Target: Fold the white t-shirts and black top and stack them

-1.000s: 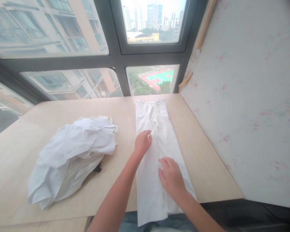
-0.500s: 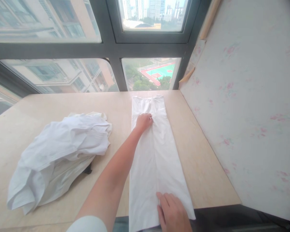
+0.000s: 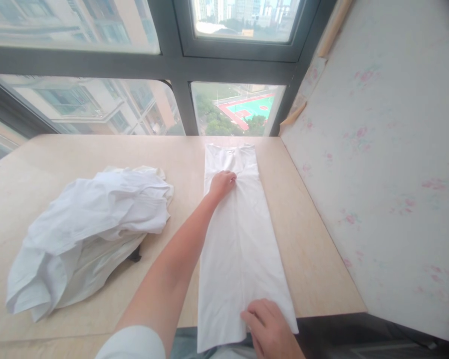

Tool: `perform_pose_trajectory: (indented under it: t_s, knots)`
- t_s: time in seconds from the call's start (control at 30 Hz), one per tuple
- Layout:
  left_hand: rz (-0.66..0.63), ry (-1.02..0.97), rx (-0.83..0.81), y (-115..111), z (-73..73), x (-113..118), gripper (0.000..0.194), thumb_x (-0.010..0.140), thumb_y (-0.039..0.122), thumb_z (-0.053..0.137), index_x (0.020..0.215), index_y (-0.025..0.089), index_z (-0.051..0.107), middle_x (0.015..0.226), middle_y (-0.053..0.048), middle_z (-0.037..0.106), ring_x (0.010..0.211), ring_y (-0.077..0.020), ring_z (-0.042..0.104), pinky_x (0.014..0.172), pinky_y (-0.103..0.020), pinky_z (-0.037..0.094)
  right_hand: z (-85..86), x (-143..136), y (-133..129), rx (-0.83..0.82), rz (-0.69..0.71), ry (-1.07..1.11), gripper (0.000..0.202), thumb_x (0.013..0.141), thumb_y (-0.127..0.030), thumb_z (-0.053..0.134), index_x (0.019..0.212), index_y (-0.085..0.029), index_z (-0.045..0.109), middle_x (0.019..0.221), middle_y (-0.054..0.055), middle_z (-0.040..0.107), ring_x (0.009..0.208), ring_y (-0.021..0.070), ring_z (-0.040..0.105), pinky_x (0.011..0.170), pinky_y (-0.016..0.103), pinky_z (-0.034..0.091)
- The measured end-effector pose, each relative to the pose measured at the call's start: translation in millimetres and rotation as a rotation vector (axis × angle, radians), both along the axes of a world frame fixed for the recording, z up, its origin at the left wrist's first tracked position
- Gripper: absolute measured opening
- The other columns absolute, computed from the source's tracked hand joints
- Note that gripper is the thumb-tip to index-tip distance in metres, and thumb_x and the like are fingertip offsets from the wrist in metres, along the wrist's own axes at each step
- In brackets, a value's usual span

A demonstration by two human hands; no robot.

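A white garment (image 3: 239, 234), folded into a long narrow strip, lies from near the window down to the table's front edge. My left hand (image 3: 223, 183) pinches its cloth near the far end, and small creases run out from the fingers. At the near end, my right hand (image 3: 267, 324) is on the lower right part of the cloth, with its fingers curled and thumb close to them; the cloth's lower edge is there. Whether a fold is between those fingers is hidden.
A loose heap of white clothes (image 3: 97, 219) lies on the pale wooden table (image 3: 310, 259) at the left, with a small dark piece under its edge. Windows stand behind, and a floral wall (image 3: 389, 174) borders the right side.
My right hand's fingers have drawn closer together at the near end of the garment. My left hand keeps its pinch. The view has shifted slightly.
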State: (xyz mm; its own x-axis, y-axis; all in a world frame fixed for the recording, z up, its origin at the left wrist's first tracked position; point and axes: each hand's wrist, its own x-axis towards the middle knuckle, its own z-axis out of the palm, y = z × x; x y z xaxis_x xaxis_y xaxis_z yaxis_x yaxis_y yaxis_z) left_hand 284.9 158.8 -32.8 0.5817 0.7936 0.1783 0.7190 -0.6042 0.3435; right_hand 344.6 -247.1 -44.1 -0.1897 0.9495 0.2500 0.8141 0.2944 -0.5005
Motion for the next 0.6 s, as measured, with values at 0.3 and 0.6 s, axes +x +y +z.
perform_pose_trajectory:
  t_s: [0.3, 0.6]
  knots:
    - [0.025, -0.023, -0.043, -3, -4.8, 3, 0.027, 0.086, 0.015, 0.051, 0.101, 0.022, 0.072, 0.1, -0.006, 0.069, 0.095, -0.02, 0.061, 0.082, -0.03, 0.046, 4.4, 0, 1, 0.033, -0.065, 0.017, 0.029, 0.088, -0.004, 0.043, 0.094, -0.02, 0.067, 0.084, 0.005, 0.06, 0.08, 0.0169, 0.053, 0.072, 0.029, 0.042]
    - [0.069, -0.03, -0.047, -1, -7.5, 3, 0.026, 0.087, 0.014, 0.051, 0.102, 0.021, 0.07, 0.102, -0.006, 0.07, 0.095, -0.0199, 0.061, 0.082, -0.031, 0.046, 8.4, 12, -8, 0.103, 0.062, 0.049, 0.022, 0.089, -0.003, 0.05, 0.086, -0.019, 0.065, 0.076, 0.003, 0.057, 0.074, 0.0138, 0.051, 0.067, 0.027, 0.04]
